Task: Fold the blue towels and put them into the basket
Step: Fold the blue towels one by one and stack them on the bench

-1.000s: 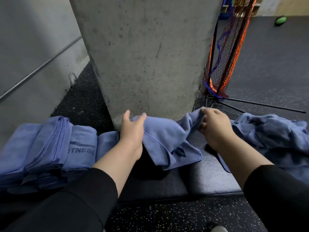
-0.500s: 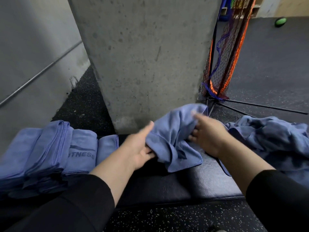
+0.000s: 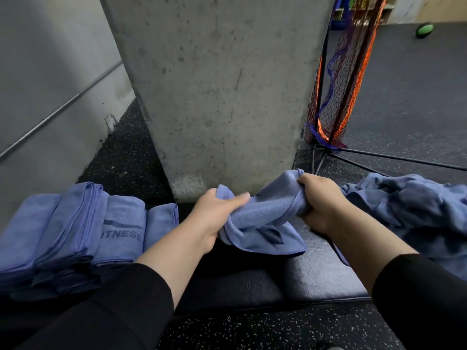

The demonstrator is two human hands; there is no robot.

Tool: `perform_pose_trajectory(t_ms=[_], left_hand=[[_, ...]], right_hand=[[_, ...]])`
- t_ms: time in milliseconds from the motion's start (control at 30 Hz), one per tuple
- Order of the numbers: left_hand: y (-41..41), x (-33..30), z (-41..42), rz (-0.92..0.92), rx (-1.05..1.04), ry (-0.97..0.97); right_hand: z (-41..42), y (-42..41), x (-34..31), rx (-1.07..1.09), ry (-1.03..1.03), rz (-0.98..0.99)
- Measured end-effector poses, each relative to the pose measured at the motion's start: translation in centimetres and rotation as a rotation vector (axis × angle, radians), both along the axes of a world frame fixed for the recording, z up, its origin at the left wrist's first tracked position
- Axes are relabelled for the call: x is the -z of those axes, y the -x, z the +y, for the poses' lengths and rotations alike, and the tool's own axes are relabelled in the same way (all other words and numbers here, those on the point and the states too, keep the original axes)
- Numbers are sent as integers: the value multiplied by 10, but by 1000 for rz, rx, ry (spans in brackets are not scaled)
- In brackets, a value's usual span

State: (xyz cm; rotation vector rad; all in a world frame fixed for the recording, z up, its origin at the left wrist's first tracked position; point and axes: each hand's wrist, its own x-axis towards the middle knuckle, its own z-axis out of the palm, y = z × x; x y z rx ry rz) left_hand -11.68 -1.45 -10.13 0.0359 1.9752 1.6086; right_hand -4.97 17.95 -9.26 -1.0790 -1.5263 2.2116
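Head view: left hand [image 3: 214, 215] and right hand [image 3: 319, 203] both on one blue towel [image 3: 262, 223], bunched between them over the dark padded tabletop [image 3: 252, 286]. Left fingers [image 3: 237, 199] curled round the towel's left end, thumb on top, a fold of cloth poking out above the knuckles. Right fingers wrapped tight round the right end, gripping a gathered edge; a corner of cloth standing up above that fist. Lower part of towel draped down, touching the tabletop, hem toward the camera. Black sleeves [image 3: 113, 311] on both forearms.

Left of the hands, folded towels [image 3: 75, 231] stacked side by side on the tabletop, one printed "FITNESS"; nearest one close to the left wrist, not touching. Right of the hands, a heap of unfolded towels [image 3: 409, 205] lying crumpled, just behind the right wrist. Whether the held towel touches that heap: cannot tell.

Behind, a concrete pillar [image 3: 222, 84] rising straight from the speckled floor [image 3: 126, 157]. Beside it on the right, a mesh basket [image 3: 338, 79] in orange and blue netting on thin black legs, well apart from the held towel. Far right on the floor, a green ball [image 3: 424, 29].
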Motion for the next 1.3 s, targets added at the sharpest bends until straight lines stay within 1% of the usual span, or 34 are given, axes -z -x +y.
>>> perform_pose_trajectory(t_ms=[67,133,200,267,300,333,367,467,533,600,667,733,867,967,1000,1100,1133,1200,1267,1300], left_hand=[[-3,0,-1,162,104,162],[-2,2,-4,264,124,277],[3,7,-7,347,111,397],[12,14,-12,373,71,472],[14,16,-14,341,31,468],[14,18,-16,284,-21,421],[13,19,-18,195,-77,322],[6,14,-17,-108,-219,-51],[6,12,-14,-195,-273,-219],[7,9,-10,-244,-312,-357],[8,9,-7,-256,-350,-440],[9,10,-6,-236,-355,-443],[7,9,-4,-201,-287,-444],[2,4,-3,-178,-107,-431],[1,4,-2,-180,-75,-421],[0,0,-3,-157,-105,-415],[-1,-2,-4,-135,-134,-401],[-1,-5,-7,-67,-183,-310],[0,-7,-10,6,-215,-181],[1,-7,-10,26,-233,-158]], right_hand=[[1,1,-3,27,-1,5],[3,-1,-2,37,10,40],[8,-3,-2,23,-21,81],[14,-5,-4,38,-28,126],[18,-7,-5,55,-14,139],[21,-8,-5,80,4,152],[24,-8,-5,101,21,161],[25,-6,-3,97,149,231],[21,-7,-1,7,139,247],[16,-6,6,-90,59,211],[13,-5,15,-156,-8,200],[8,-6,21,-256,-59,167],[-7,-7,37,-468,-358,-122],[-17,-3,49,-506,-585,-274],[-20,-2,50,-520,-673,-312],[-23,1,47,-499,-873,-357],[-22,2,47,-453,-884,-358],[-17,4,44,-329,-802,-298],[-11,7,40,-211,-632,-216],[-10,8,36,-173,-482,-155]])
